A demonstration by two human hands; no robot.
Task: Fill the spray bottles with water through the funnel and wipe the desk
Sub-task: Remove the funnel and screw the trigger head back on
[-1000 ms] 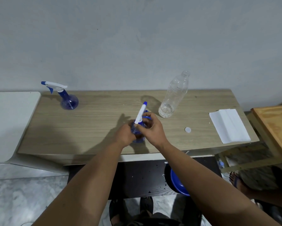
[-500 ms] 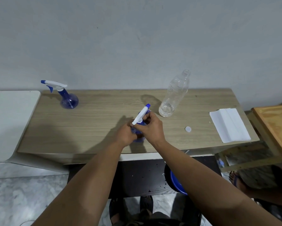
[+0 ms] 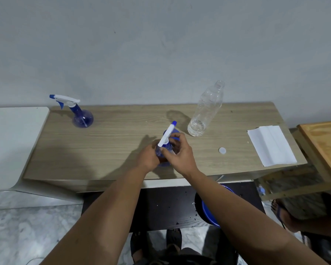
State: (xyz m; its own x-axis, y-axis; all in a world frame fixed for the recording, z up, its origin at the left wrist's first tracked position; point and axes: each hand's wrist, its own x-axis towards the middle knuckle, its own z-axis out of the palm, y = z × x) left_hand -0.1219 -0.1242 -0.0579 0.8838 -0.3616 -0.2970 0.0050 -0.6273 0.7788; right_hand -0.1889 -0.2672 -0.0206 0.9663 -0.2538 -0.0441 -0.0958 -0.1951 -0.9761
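Spray bottle (image 3: 163, 150): frame centre, on surface (image 3: 113, 150).
Left hand (image 3: 148, 156): grip around its body.
Right hand (image 3: 180, 153): grip pinching its white sprayer head.

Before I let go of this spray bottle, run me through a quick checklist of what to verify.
1. Left hand grips the near spray bottle body: ok.
2. Right hand is on the trigger head collar: ok.
3. Head screwed fully tight: cannot tell.
4. Bottle base sits flat on the desk: cannot tell, the hands hide it.
5. Clear water bottle stands upright, uncapped, its cap loose on the desk: ok.
6. Folded white cloth ready for wiping: ok.
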